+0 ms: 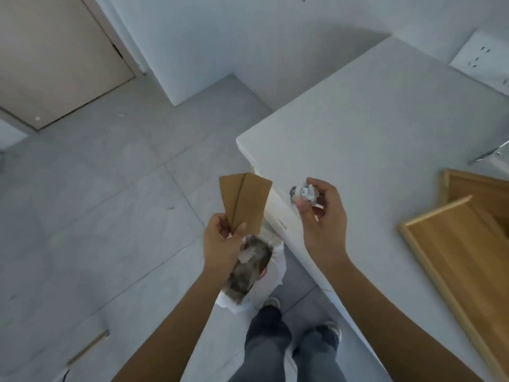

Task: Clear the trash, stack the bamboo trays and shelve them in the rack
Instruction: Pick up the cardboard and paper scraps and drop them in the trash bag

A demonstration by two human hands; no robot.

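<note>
My left hand [221,244] grips two brown cardboard pieces [243,201], fanned upward, above a trash bin lined with a white bag [271,274] on the floor. The bin holds crumpled waste. My right hand [323,216] pinches a crumpled ball of foil or paper [303,192] over the counter's left edge. Two bamboo trays lie on the white counter at the right: the nearer one [451,249] overlaps the farther one [479,188]. No rack is in view.
The white counter [371,128] runs from the centre to the right, with a wall socket [484,53] behind it. Grey floor tiles spread to the left, toward a beige door [55,59]. My legs and shoes stand below, beside the bin.
</note>
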